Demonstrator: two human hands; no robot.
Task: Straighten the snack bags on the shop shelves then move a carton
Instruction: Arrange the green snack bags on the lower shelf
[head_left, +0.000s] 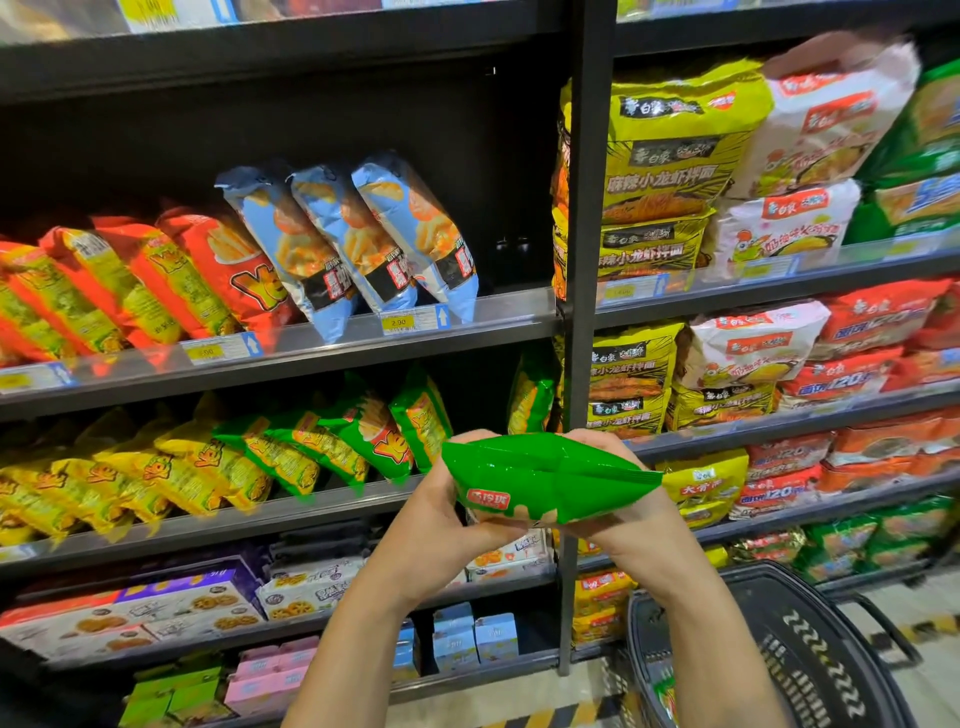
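Both hands grip the green snack bag (545, 480), held flat in front of the shelves. Left hand (434, 512): fingers curled over the bag's 9 o'clock end, thumb beneath. Right hand (621, 527): clamped round the 3 o'clock end, fingertips over the top edge. Shelved green bags (332, 449) sit at 9 o'clock of the held bag, a black basket (810, 654) at 5 o'clock.

a green snack bag (545, 480) lies on its side at lower centre (red label patch lower left), gripped at both ends; shelved green bags (337, 441) lean left beside it.

Glossy green plastic snack bag (545, 480)
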